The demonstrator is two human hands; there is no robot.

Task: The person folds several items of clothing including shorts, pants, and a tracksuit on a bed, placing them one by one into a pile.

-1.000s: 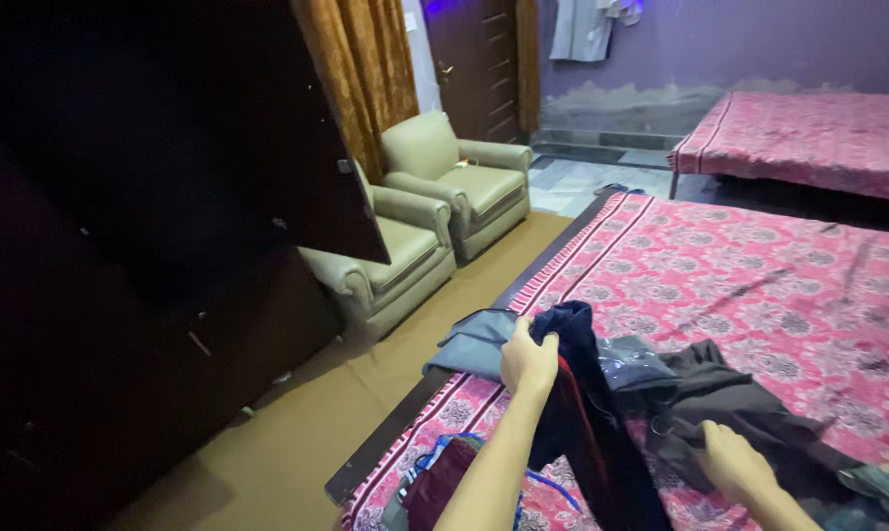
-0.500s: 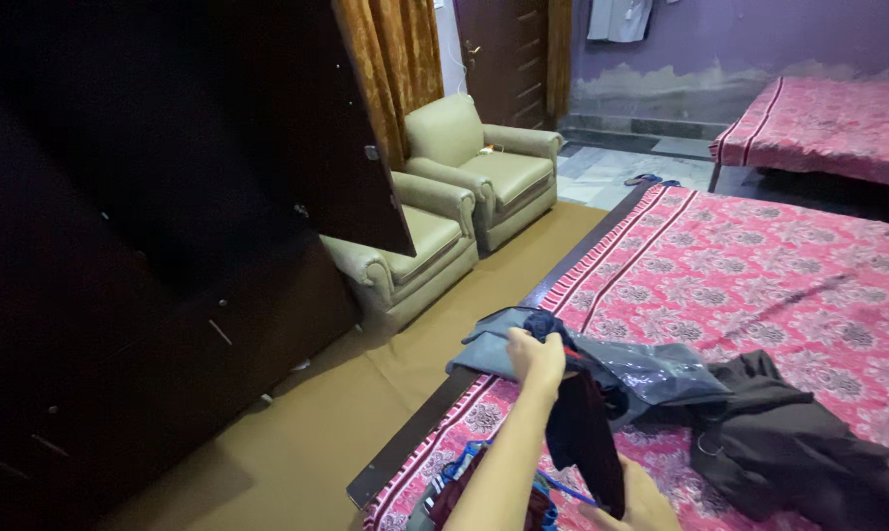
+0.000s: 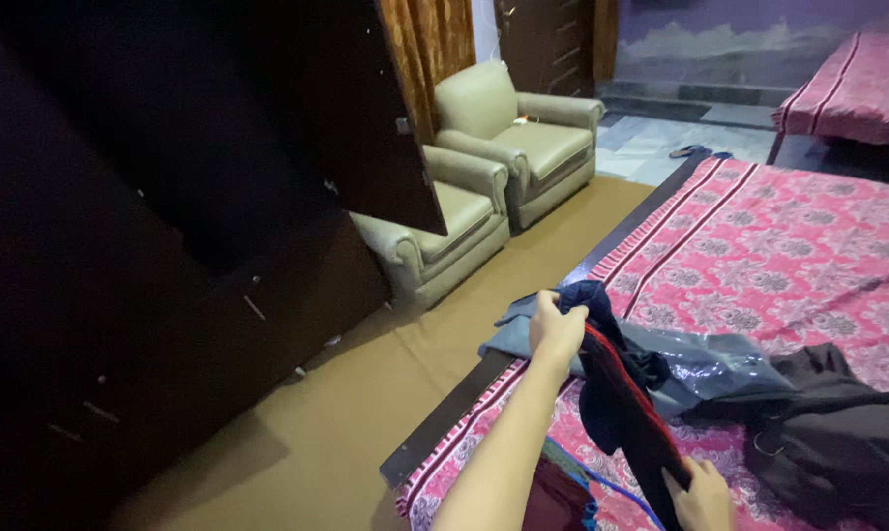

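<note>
My left hand [image 3: 557, 327] grips the top of a dark navy garment with a red stripe [image 3: 617, 393], lifted above the near corner of the bed. At the bottom edge my right hand [image 3: 701, 495] pinches the same garment's lower end, so it hangs stretched between both hands. Behind it a grey-blue cloth [image 3: 515, 334] and a shiny plastic bag [image 3: 715, 364] lie on the pink patterned bedsheet [image 3: 789, 265]. A dark brown garment [image 3: 843, 433] lies crumpled to the right.
A dark wardrobe [image 3: 120, 295] with an open door [image 3: 385, 118] fills the left. Two beige armchairs [image 3: 484, 167] stand beyond it on tan carpet [image 3: 366, 413]. A second bed [image 3: 858, 88] is at the far right. More folded clothes [image 3: 563, 497] sit under my left arm.
The view has swung down and left. My right hand left the dark brown garment and took the navy garment's lower end; my left hand raised its top slightly.
</note>
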